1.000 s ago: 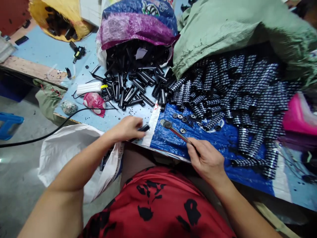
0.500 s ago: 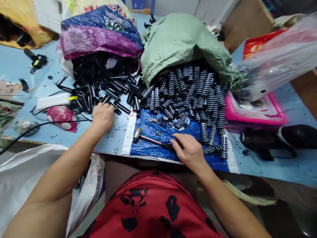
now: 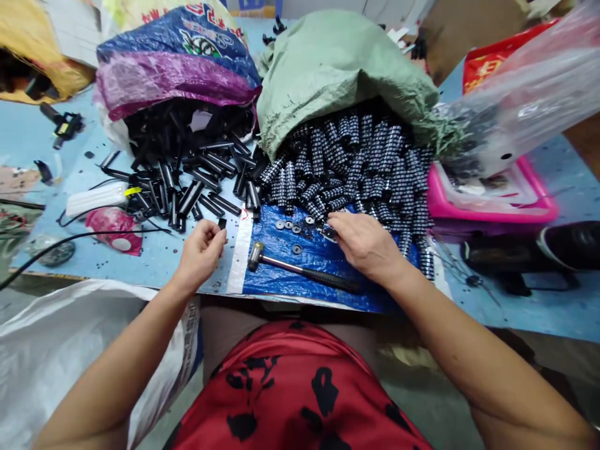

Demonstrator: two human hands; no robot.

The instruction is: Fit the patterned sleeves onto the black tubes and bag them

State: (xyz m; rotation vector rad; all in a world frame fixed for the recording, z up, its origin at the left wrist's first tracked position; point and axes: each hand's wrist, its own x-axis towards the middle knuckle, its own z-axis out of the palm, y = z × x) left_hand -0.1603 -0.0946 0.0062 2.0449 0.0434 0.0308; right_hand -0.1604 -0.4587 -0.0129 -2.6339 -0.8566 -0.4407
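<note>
My left hand (image 3: 201,253) is closed on a small black piece whose end shows at the fingertips, in front of a pile of black tubes (image 3: 190,197). My right hand (image 3: 363,244) is over the blue sheet, fingers bent down at the near edge of the patterned black-and-white cylinders (image 3: 375,150); what its fingertips hold, if anything, is hidden. A hammer (image 3: 300,270) with a black grip lies on the blue sheet (image 3: 267,284) between my hands, touched by neither. Several small grey discs (image 3: 297,249) lie just beyond it.
Behind the piles stand a blue and purple bag (image 3: 173,69) and a green sack (image 3: 347,62). At the right are a pink tray (image 3: 497,211) and a black cylindrical device (image 3: 557,250). A white sack (image 3: 84,337) hangs below the table's left edge. A black cable (image 3: 94,234) crosses the left.
My left hand has come back from the black tubes towards me with a black piece. My right hand has let go of the hammer and moved forward to the cylinders.
</note>
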